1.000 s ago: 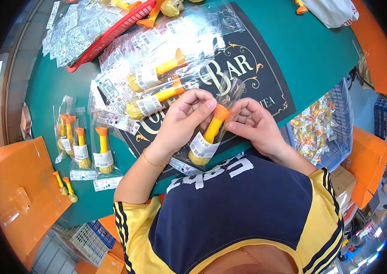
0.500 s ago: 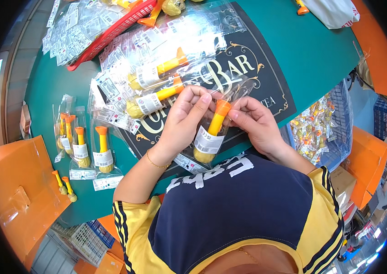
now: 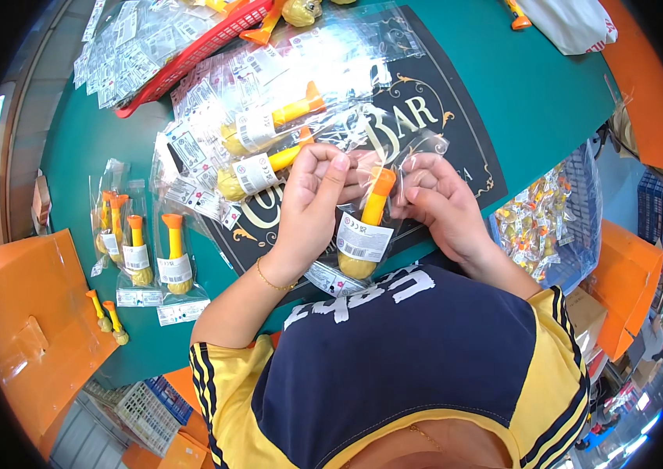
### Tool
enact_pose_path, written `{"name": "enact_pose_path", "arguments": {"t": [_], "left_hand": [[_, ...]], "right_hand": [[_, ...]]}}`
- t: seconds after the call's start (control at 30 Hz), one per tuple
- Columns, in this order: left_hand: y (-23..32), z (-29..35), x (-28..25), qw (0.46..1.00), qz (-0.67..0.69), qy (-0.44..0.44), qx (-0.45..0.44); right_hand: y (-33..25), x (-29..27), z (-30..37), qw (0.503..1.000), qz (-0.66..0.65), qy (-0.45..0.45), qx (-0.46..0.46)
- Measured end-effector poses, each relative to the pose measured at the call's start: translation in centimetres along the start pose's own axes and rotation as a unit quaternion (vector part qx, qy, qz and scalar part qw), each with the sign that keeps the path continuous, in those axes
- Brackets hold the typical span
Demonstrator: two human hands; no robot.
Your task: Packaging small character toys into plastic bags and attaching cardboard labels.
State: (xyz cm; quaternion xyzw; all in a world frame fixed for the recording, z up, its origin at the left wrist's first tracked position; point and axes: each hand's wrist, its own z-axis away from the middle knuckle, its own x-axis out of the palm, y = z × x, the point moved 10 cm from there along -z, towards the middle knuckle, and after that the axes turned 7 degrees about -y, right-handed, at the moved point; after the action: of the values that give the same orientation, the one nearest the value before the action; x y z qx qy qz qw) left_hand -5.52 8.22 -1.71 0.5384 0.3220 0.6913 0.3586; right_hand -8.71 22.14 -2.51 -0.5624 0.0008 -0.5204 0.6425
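Note:
Between my two hands is a clear plastic bag (image 3: 344,270) holding a toy with a yellow stem, an orange flared end (image 3: 384,181), a rounded golden base and a white label (image 3: 364,238). The toy's orange end points away from me. My left hand (image 3: 317,187) pinches the bag's upper left edge, thumb against fingers. On the other side, my right hand (image 3: 442,205) has its fingers curled on the film at the bag's upper right. Just beyond my left hand lie two similar bagged toys (image 3: 257,173) on a dark printed mat (image 3: 468,148).
Several bagged toys (image 3: 176,270) lie to the left, near an orange box (image 3: 34,313). A red basket (image 3: 191,59) and printed clear bags (image 3: 132,47) are at the far left. On the right, a blue crate (image 3: 581,250) holds many small wrapped pieces. A white bag (image 3: 570,23) sits at the far right.
The bagged toy has shifted slightly right and stands a little straighter. My right hand's fingers have moved off the orange end, out to the bag's film. My left hand has barely moved.

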Motion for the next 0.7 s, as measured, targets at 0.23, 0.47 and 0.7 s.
{"name": "enact_pose_path", "arguments": {"t": [0.23,0.47,0.7], "left_hand": [[0.8,0.1,1.1,1.000,-0.010,-0.022,0.013],[0.6,0.0,0.7,0.999,0.025,-0.001,-0.042],[1.2,-0.4,0.3,0.995,-0.094,0.010,-0.041]], "right_hand": [[-0.5,0.1,-0.3,0.999,0.037,0.020,-0.001],[-1.9,1.0,-0.5,0.991,0.086,-0.013,-0.099],[-2.5,1.7,-0.5,0.985,0.113,-0.031,-0.123]]}}
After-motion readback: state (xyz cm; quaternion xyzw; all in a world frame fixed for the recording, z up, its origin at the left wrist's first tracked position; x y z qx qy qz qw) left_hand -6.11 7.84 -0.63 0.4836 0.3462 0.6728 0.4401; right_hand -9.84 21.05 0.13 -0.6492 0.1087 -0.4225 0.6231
